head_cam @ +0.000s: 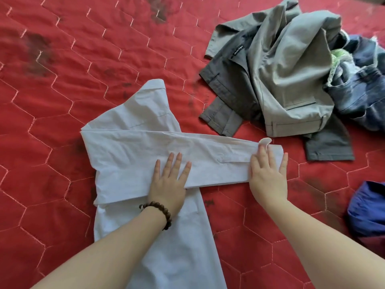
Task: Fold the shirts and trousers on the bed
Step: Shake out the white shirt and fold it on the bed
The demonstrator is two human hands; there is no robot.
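A white shirt lies partly folded on the red quilted bed, with one sleeve laid across its body toward the right. My left hand, a bead bracelet on its wrist, presses flat on the folded sleeve near the middle. My right hand lies flat with spread fingers on the sleeve's cuff end, where a small corner of fabric curls up by the fingertips. A crumpled pile of grey trousers sits at the upper right, apart from both hands.
Blue jeans with a bit of green cloth lie bunched at the right edge behind the grey pile. A purple-blue garment sits at the lower right edge. Dark stains mark the red quilt.
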